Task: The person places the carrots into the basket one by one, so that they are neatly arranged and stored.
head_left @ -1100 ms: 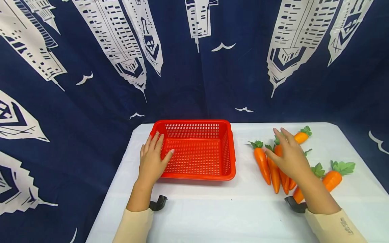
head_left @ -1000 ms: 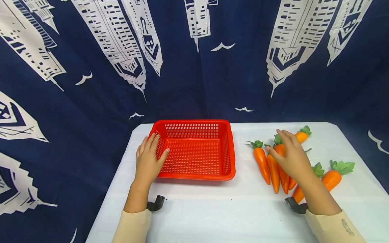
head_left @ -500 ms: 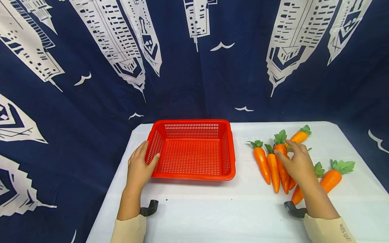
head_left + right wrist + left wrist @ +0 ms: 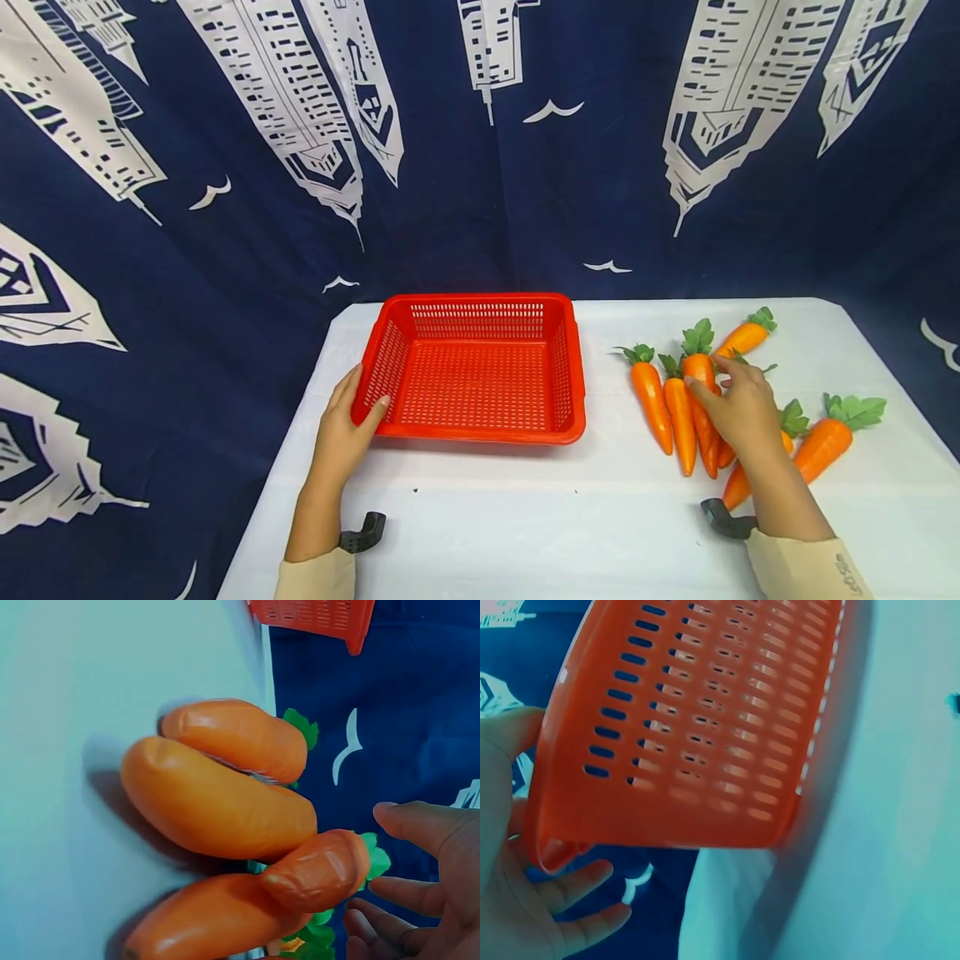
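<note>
A red plastic basket with slotted walls stands on the white table, nothing in it. At its near left corner is my left hand, thumb over the rim and fingers outside. The left wrist view shows those fingers fairly straight and spread beside the basket rim. Over the carrot bunch at the right hovers my right hand, thumb and fingers parted near the leafy top of an orange carrot. A gap shows between my right thumb and that carrot.
More carrots lie around it: one at the bunch's left, one behind, one at the far right. A dark blue curtain with white buildings hangs behind the white table.
My left hand has drawn back from above the basket to its near left corner. The right hand has lowered toward the middle carrot, its thumb and fingers coming closer together.
</note>
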### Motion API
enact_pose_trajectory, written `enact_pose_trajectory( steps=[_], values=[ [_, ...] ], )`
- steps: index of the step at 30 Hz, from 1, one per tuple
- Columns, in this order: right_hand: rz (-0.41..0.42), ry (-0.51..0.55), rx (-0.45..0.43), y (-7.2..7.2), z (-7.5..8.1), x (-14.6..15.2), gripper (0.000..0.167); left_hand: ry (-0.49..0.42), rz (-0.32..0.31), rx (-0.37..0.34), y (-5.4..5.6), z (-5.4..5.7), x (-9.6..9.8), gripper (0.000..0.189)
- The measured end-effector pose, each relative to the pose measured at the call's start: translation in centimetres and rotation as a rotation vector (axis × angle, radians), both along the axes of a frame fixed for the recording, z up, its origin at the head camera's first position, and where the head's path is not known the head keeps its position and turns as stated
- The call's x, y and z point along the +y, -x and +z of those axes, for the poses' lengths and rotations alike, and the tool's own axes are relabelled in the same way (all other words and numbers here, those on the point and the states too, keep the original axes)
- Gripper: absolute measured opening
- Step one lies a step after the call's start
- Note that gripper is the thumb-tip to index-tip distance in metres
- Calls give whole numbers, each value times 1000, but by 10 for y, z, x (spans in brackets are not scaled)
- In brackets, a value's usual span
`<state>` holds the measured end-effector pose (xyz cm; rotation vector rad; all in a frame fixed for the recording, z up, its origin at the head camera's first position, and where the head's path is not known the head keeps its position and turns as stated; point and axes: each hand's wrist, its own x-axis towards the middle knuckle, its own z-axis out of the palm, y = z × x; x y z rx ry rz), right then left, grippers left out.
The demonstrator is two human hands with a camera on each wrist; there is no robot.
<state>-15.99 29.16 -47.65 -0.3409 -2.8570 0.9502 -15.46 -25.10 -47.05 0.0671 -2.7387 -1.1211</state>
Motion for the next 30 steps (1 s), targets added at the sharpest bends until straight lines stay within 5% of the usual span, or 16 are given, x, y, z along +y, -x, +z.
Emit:
enact_pose_trajectory(
  steps=[12,30],
  values=[
    [13,-8,-8,2,-8,4,73,-110,-65,3,-1,-15,-3,86],
    [-49,79,-25,5,-3,3,73,-190,-72,-38,-6,-15,-2,94]
  ],
)
